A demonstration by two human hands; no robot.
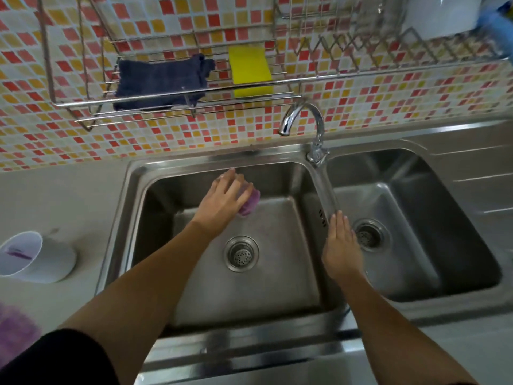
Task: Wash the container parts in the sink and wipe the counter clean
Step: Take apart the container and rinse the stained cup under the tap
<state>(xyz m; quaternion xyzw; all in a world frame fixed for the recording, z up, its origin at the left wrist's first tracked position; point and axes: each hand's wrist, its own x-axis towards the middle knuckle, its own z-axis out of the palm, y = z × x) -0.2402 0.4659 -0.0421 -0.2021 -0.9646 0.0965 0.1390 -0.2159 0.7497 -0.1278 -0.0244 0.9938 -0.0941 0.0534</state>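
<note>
Centrally, left hand [224,200] curled round ribbed purple part [250,204], low in steel sink [277,177] near back wall, right hand [342,245] flat and empty over divider [327,194], round white container [52,261] on counter [55,195]

In the left basin of the sink [118,220], the left hand [222,198] covered most of a purple part [252,203], so its shape could not be told. Left of the sink, a blurred purple thing [15,332] and a white container [48,259] ran off the frame's edge.
</note>
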